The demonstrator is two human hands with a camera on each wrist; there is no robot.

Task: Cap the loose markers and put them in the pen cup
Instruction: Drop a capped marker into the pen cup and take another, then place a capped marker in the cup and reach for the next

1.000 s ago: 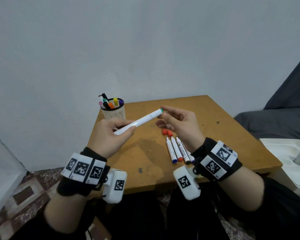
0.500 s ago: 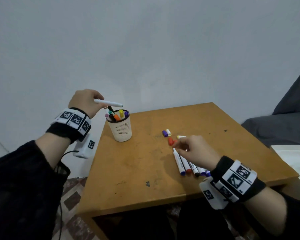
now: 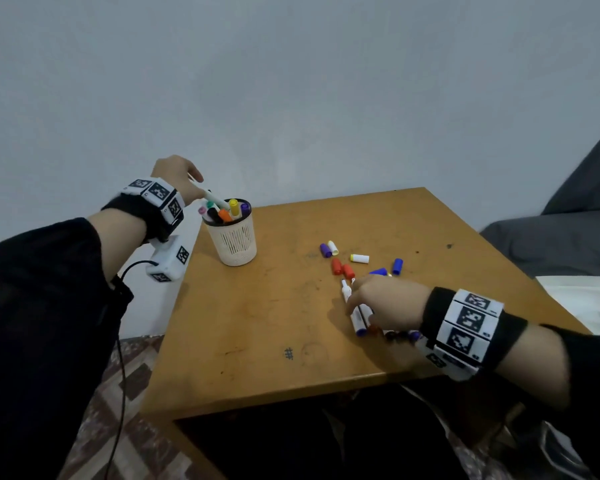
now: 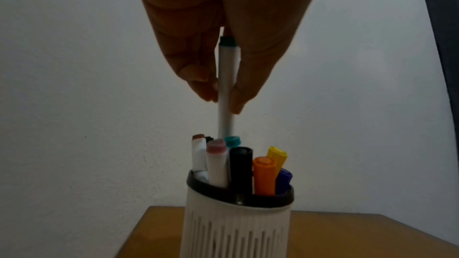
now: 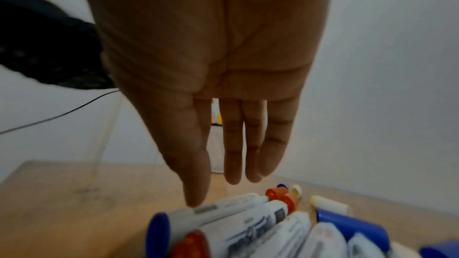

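My left hand pinches a capped white marker with a green end, tilted, its lower end among the markers in the white slotted pen cup at the table's back left. The cup holds several capped markers. My right hand lies over a row of loose markers near the front right. Its fingers are straight, and the thumb tip touches the blue-ended marker. Loose caps lie just beyond: purple, red, white, blue.
The wooden table stands against a plain wall. A grey cushion and a white object lie off its right edge. A black cable hangs from my left wrist beside the table's left edge.
My left hand carried the capped marker from in front of me to the cup and lowered its end in. My right hand dropped onto the row of loose markers.
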